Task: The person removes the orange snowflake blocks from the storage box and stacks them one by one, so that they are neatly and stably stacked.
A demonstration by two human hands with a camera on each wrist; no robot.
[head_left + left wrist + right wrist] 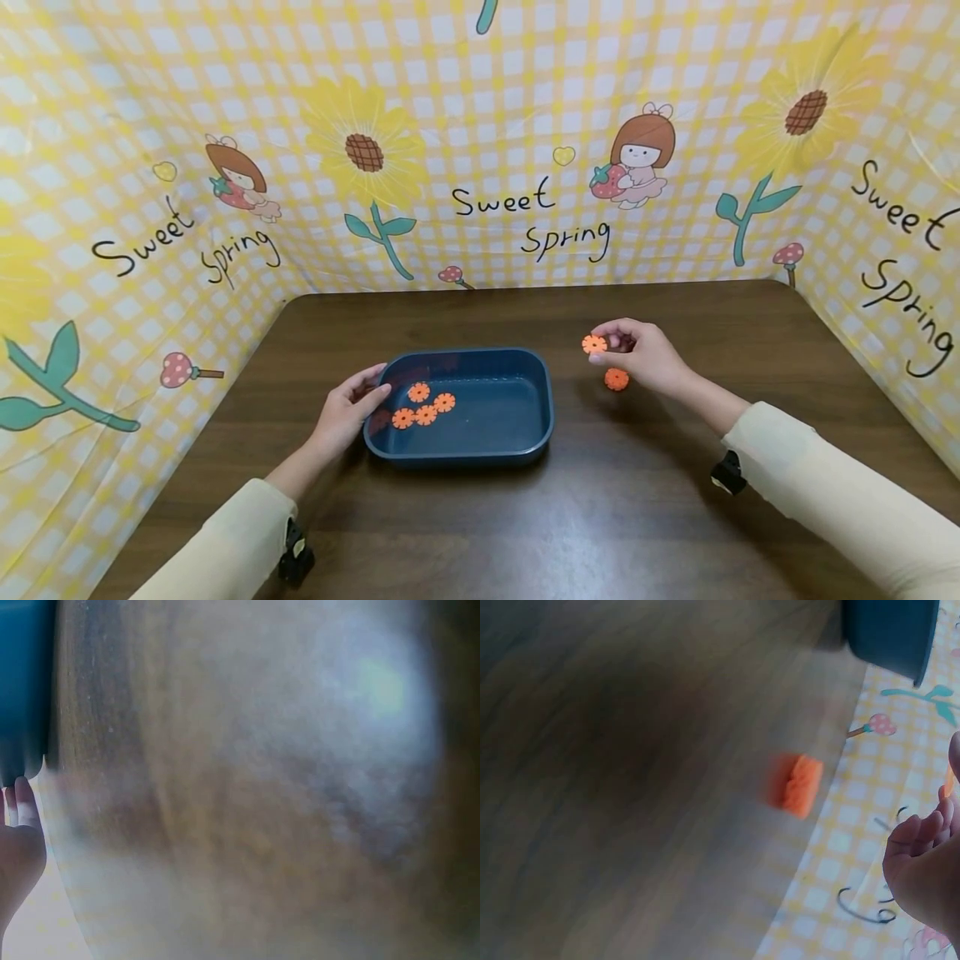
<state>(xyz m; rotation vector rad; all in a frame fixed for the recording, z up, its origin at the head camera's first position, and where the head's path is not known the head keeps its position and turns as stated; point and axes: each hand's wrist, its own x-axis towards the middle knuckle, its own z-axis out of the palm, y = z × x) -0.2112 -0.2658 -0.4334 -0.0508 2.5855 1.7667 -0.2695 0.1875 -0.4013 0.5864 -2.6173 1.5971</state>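
Note:
In the head view a dark blue plastic basin (480, 457) stands on the table, with several orange notched discs (426, 415) lying flat in its left part. My left hand (347, 412) grips its left rim, thumb over the edge and fingers along the outer wall. To the right of the basin, my right hand (645, 354) pinches one orange notched disc (594, 343) above the table. Just below that hand sits a short stack of orange discs (617, 380), whose layered side (804, 787) shows in the right wrist view.
The brown wooden table (465, 533) reflects light near its front. Yellow checked cloth (480, 125) with printed flowers and lettering rises behind it and on both sides. Dark wrist devices (296, 554) hang at both sleeves.

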